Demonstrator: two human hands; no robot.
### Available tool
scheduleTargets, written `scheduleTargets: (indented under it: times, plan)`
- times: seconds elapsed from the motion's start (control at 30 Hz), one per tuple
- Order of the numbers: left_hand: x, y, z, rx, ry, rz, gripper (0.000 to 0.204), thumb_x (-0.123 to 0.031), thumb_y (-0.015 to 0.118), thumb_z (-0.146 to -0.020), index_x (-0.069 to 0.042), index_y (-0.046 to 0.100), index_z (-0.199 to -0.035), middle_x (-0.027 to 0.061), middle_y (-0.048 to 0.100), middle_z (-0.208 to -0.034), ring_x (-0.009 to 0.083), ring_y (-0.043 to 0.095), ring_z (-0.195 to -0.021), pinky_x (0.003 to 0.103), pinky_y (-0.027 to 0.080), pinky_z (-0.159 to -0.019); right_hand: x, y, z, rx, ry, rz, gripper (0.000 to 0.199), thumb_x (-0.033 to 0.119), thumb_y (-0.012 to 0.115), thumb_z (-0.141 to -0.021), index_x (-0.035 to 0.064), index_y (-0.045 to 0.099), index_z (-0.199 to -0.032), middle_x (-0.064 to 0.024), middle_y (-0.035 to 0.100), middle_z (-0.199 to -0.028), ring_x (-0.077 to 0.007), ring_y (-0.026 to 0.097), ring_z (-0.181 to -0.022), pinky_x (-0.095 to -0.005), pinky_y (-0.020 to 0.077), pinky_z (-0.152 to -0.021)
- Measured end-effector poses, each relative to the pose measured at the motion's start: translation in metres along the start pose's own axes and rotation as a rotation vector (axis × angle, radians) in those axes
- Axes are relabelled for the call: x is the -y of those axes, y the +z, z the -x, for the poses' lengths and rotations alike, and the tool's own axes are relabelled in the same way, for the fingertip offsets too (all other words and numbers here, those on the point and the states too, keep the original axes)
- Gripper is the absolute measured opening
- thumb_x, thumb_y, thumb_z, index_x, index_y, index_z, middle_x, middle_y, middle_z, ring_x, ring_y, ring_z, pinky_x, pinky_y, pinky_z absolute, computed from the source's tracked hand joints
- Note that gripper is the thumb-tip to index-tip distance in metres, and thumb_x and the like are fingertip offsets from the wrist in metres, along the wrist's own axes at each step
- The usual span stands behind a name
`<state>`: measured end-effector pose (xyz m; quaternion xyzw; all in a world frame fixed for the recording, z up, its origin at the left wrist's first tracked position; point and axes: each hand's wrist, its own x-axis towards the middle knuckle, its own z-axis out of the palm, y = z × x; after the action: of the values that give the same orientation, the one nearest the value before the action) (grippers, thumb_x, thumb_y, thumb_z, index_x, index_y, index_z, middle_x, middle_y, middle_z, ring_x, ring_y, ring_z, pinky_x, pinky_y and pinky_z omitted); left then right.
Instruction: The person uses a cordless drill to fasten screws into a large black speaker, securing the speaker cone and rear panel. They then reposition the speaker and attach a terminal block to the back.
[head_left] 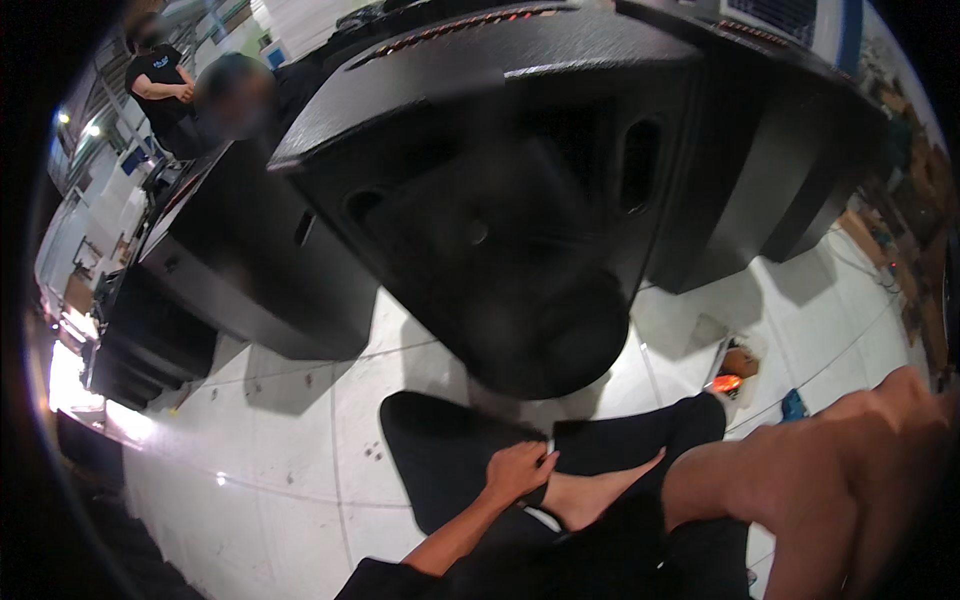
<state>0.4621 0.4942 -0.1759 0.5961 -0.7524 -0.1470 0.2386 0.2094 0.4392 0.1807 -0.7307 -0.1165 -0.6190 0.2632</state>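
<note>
My left hand [518, 470] rests low in front of me over my black trouser legs, beside a bare ankle [585, 497]. Its fingers are curled in, and whatever they may hold is hidden. At the right, my right arm [790, 465] is bent and very close to the camera; its hand is blurred, and the fingers cannot be made out. Directly ahead stands a large black loudspeaker cabinet [480, 235], its open front showing dark recesses and an oval handle slot [641, 165]. Neither hand is seen touching it.
More black cabinets stand at the left [250, 240] and right [740, 170]. A small box [738, 372] with an orange item sits on the white tiled floor [300, 440], near a blue object [793, 405]. Two other people are at the far left, one standing [160, 90].
</note>
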Motion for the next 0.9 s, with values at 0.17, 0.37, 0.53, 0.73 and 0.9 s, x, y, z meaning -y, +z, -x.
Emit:
scheduleTargets:
  times: [0.17, 0.37, 0.53, 0.73, 0.9]
  plan:
    - [0.007, -0.008, 0.008, 0.121, -0.023, -0.085, 0.032, -0.041, 0.064, -0.087, -0.011, 0.067, -0.074, 0.0085, 0.066, -0.071, 0.0283, 0.067, -0.067, 0.042, 0.053, -0.058, 0.003, 0.003, 0.005, 0.016, -0.023, 0.04, 0.009, 0.006, 0.062, -0.087, 0.0026, 0.063, -0.095, -0.0152, 0.067, -0.093, -0.0228, 0.066, -0.08, -0.0352, 0.056, -0.073]
    - [0.003, -0.009, -0.003, 0.168, -0.094, 0.021, 0.029, -0.039, 0.065, -0.086, -0.012, 0.068, -0.076, 0.0104, 0.067, -0.078, 0.0317, 0.067, -0.072, 0.044, 0.054, -0.062, -0.003, -0.006, 0.013, -0.027, 0.047, 0.062, 0.01, 0.006, 0.062, -0.086, 0.0022, 0.063, -0.096, -0.0157, 0.067, -0.094, -0.0236, 0.067, -0.08, -0.0357, 0.0563, -0.073]
    - [-0.003, -0.007, -0.005, 0.073, -0.031, 0.061, 0.03, -0.035, 0.065, -0.087, -0.007, 0.066, -0.076, 0.01, 0.068, -0.076, 0.0307, 0.068, -0.073, 0.043, 0.054, -0.062, 0.004, -0.005, 0.012, -0.025, 0.063, 0.063, 0.011, 0.005, 0.063, -0.086, 0.0019, 0.063, -0.096, -0.0162, 0.067, -0.095, -0.0242, 0.067, -0.081, -0.0362, 0.0565, -0.074]
    - [0.008, -0.003, 0.005, 0.095, -0.04, 0.036, 0.028, -0.035, 0.066, -0.086, -0.009, 0.069, -0.078, 0.0098, 0.067, -0.074, 0.0294, 0.068, -0.071, 0.041, 0.054, -0.062, 0.007, -0.002, 0.012, -0.022, 0.053, 0.035, 0.011, 0.004, 0.063, -0.085, 0.0014, 0.063, -0.096, -0.0167, 0.067, -0.095, -0.025, 0.067, -0.082, -0.0367, 0.0568, -0.074]
    - [0.007, -0.007, 0.007, 0.052, -0.027, 0.04, 0.027, -0.031, 0.069, -0.085, -0.008, 0.065, -0.072, 0.0097, 0.067, -0.072, 0.0278, 0.068, -0.067, 0.038, 0.054, -0.058, -0.011, -0.002, 0.025, -0.048, 0.103, -0.014, 0.012, 0.003, 0.063, -0.084, 0.0011, 0.063, -0.096, -0.0172, 0.067, -0.096, -0.0257, 0.067, -0.082, -0.0371, 0.057, -0.074]
